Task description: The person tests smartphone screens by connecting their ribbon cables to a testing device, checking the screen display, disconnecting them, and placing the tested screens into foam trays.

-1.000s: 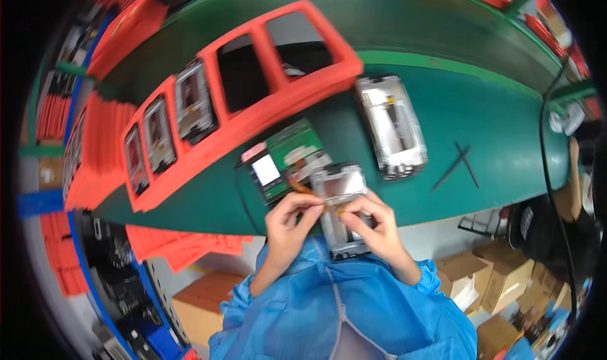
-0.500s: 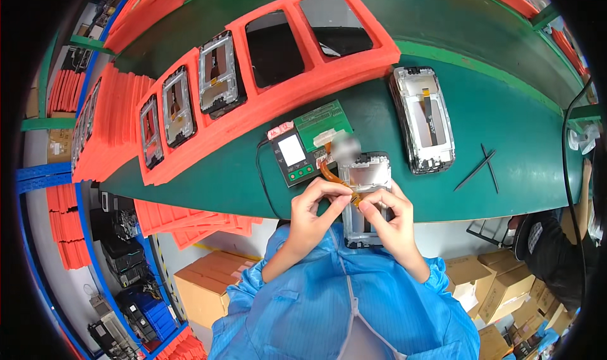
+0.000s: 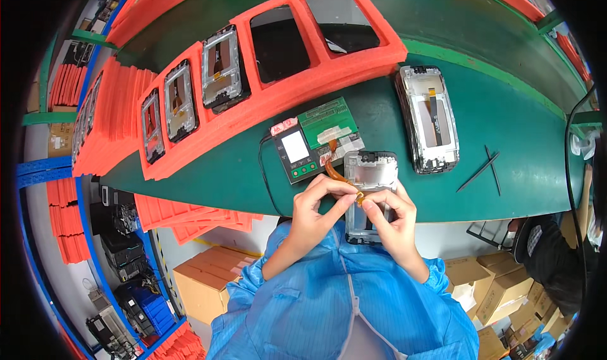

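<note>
Just above the table's front edge, my left hand [image 3: 316, 209] pinches the end of an orange flex cable [image 3: 337, 174] between thumb and forefinger. My right hand [image 3: 393, 218] is closed on a small yellowish flex connector [image 3: 360, 199], and its fingertips meet the left ones there. Whether the two ends are joined is too small to tell. Beneath both hands lies a silver phone frame [image 3: 373, 173] with a black rim, its lower part partly covered. The orange cable runs up to a green circuit board [image 3: 329, 121] beside a black tester [image 3: 293, 150] with a lit white screen.
A red foam tray [image 3: 296, 18] with screens and phone frames spans the table's back left. Stacked phone frames [image 3: 430, 120] stand to the right, near two crossed dark sticks [image 3: 488, 170]. Cardboard boxes [image 3: 212, 274] sit on the floor; blue shelving [image 3: 44, 171] lines the left.
The table and its contents have shifted slightly in the view. Both hands stay together at the cable ends, fingertips barely moved. A blurred grey patch beside the circuit board is gone.
</note>
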A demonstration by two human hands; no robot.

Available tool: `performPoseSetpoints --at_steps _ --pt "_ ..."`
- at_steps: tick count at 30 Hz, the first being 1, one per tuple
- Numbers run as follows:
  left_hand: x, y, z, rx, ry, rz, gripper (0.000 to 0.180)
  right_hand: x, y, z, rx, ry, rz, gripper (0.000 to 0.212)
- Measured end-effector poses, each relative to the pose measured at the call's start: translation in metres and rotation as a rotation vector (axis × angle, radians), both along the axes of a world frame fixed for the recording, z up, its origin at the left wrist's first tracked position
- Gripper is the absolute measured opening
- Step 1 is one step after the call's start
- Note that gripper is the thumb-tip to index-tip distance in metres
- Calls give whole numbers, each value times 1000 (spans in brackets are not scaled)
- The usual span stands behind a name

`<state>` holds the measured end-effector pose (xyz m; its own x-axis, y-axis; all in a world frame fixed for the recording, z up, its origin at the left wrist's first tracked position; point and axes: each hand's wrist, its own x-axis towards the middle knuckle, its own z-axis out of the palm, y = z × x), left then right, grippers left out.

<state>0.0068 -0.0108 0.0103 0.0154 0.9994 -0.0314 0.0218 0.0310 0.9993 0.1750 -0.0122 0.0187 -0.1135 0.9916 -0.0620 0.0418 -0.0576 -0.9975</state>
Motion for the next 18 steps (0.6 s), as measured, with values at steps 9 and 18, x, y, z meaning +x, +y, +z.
performPoseSetpoints --at_steps 9,18 --pt "2 -9 -8 -33 -82 -7 44 -2 2 -2 104 -82 27 7" --pt "-34 -5 11 443 636 315 39 2 0 -1 -10 29 20 15"
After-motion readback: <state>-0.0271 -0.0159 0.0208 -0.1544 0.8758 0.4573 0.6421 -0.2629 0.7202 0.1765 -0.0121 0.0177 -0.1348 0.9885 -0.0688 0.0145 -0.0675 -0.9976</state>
